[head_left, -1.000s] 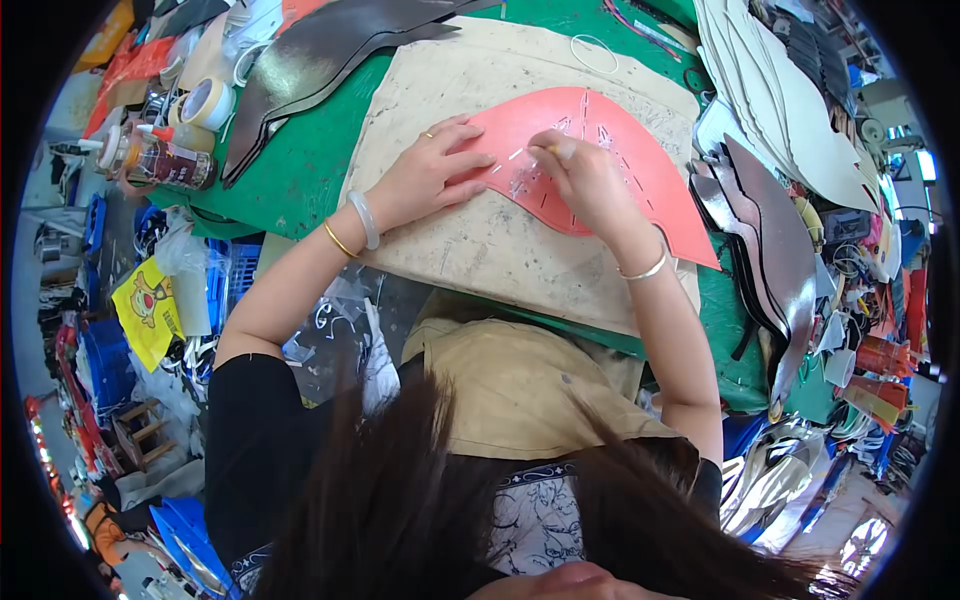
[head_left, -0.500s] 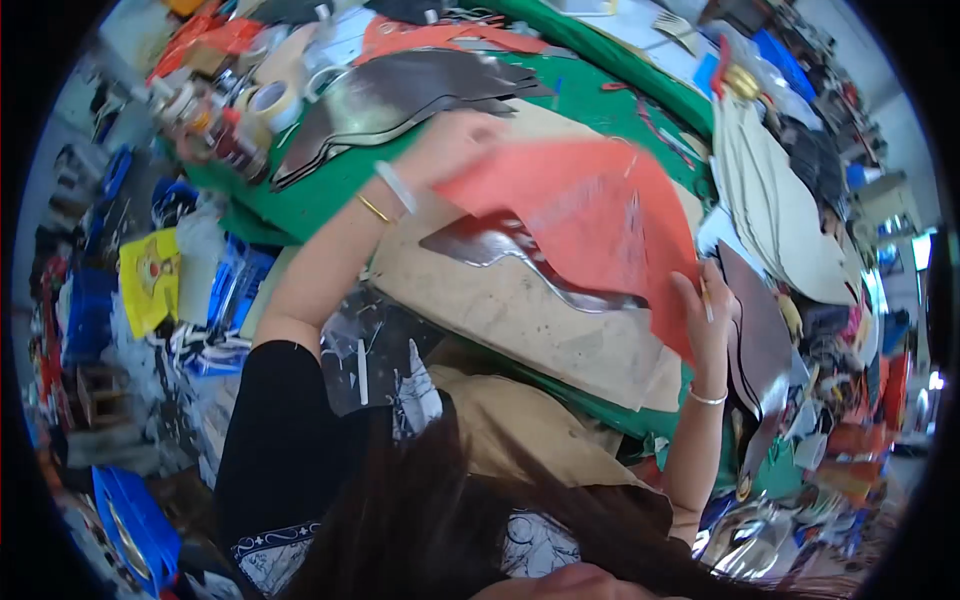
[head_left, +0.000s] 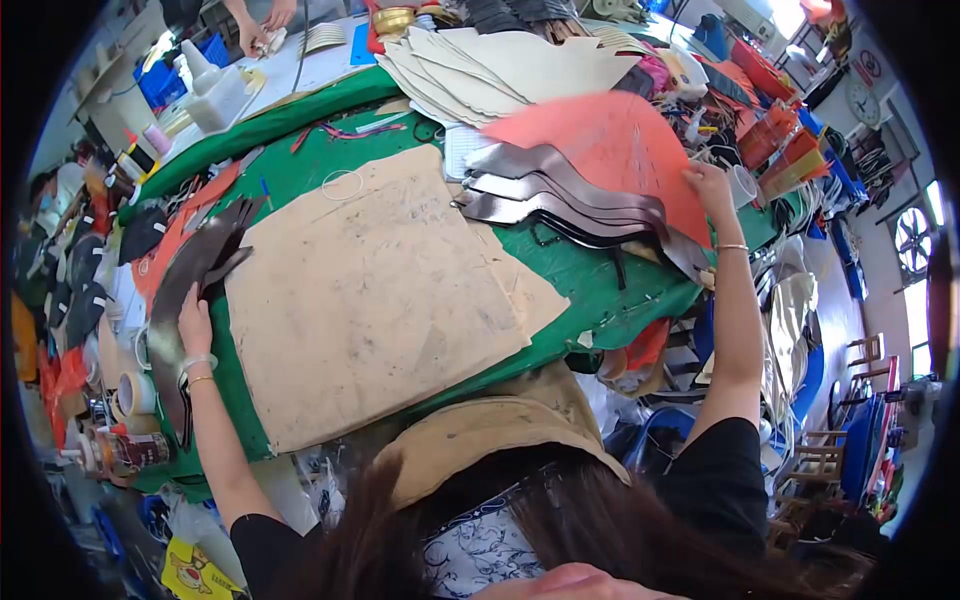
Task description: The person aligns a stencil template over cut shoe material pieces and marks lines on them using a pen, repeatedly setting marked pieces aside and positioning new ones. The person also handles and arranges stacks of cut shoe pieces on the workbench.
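Note:
My right hand (head_left: pixel 712 190) pinches the right edge of a red sheet (head_left: pixel 610 150), whose far edge is blurred. The sheet is at the table's right side, beside and partly behind a fanned stack of dark, shiny leather pieces (head_left: pixel 580 200). At the far left, my left hand (head_left: pixel 196 325) is on the inner edge of another stack of dark leather pieces (head_left: pixel 165 310), its fingers closed at that edge. One piece's tip sticks out above the fingers. Between my hands lies a worn tan board (head_left: pixel 350 290), with a thin white ring (head_left: pixel 343 185) near its far edge.
Cream sheets (head_left: pixel 510 70) are stacked at the back. A green cloth (head_left: pixel 540 265) covers the table. Tape rolls (head_left: pixel 135 393) and a jar (head_left: pixel 135 452) stand at the near left. Another person's hands (head_left: pixel 262 25) work at the far table beside a white bottle (head_left: pixel 212 90).
The red sheet has moved off the tan board to the right. My left hand has let go of it and gone to the left stack. The shiny dark piece is gone from the board.

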`<state>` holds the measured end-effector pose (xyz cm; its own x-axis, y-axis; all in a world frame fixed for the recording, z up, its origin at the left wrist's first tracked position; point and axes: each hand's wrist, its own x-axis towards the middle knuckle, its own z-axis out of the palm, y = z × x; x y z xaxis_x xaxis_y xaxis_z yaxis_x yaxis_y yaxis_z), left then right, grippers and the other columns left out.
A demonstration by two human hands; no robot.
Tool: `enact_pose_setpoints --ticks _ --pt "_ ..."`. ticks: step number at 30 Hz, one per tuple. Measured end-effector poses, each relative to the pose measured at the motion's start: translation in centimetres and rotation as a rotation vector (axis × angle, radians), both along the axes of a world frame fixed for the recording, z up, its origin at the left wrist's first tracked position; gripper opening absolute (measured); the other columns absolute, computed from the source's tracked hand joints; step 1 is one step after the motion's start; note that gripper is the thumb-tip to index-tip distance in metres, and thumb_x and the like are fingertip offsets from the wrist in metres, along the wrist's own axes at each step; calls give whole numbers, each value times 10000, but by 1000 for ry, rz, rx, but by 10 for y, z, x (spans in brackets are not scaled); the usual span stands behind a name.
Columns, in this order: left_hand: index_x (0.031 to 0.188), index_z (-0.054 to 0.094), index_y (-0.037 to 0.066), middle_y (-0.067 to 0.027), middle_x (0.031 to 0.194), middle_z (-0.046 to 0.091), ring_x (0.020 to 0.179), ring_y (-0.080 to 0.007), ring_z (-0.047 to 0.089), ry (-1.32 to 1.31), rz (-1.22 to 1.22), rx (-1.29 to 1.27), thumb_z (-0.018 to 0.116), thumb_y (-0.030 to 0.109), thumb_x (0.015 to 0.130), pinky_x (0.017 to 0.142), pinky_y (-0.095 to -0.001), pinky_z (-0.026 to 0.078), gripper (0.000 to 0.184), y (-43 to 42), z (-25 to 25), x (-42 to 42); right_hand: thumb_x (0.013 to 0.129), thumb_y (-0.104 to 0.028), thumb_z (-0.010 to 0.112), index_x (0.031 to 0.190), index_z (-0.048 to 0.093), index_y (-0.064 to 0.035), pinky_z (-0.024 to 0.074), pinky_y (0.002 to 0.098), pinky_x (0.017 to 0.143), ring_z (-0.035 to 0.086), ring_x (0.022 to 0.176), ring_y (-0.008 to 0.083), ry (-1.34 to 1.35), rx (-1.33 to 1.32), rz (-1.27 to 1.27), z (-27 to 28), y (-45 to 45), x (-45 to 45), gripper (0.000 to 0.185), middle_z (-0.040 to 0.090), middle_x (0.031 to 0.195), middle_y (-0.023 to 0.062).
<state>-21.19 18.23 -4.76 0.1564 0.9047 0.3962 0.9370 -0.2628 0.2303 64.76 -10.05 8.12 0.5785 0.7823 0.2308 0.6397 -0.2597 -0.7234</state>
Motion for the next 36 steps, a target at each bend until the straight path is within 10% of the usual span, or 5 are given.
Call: enact_pose_setpoints --ticks 5,10,16,26,36 --pt "1211 535 -22 -270 1142 577 1053 -429 552 -34 64 50 429 241 964 892 -446 440 377 39 4 -43 893 -145 575 954 655 36 464 257 793 606 871 157 -428 403 90 33 -19 0 208 663 920 64" --pt "1081 554 -69 -283 1051 576 967 -454 549 -8 -30 213 408 191 968 777 -474 446 319 -40 117 89 912 -87 572 1057 586 -1 495 303 854 626 941 201 670 989 295 95 -18 -27 169 649 1010 87" --pt "1187 475 -77 -200 681 588 650 -367 625 225 -710 26 457 56 871 570 -457 501 343 -149 96 275 884 -101 618 1087 588 -26 515 308 793 619 855 165 753 873 303 87 64 -115 218 636 979 57" --pt "1250 519 12 -216 1258 539 1059 -306 604 -62 -1116 -580 642 238 845 868 -359 512 479 -249 120 317 887 -221 589 1031 660 -18 486 365 809 619 919 331 -17 145 726 -47 105 -294 259 646 996 181" --pt "1196 610 95 -151 1354 463 1295 -351 390 30 -514 -204 730 330 747 1040 -434 352 521 -211 75 182 873 -239 620 1014 676 -108 483 367 603 602 684 292 -496 -43 636 -69 92 -324 201 556 815 84"
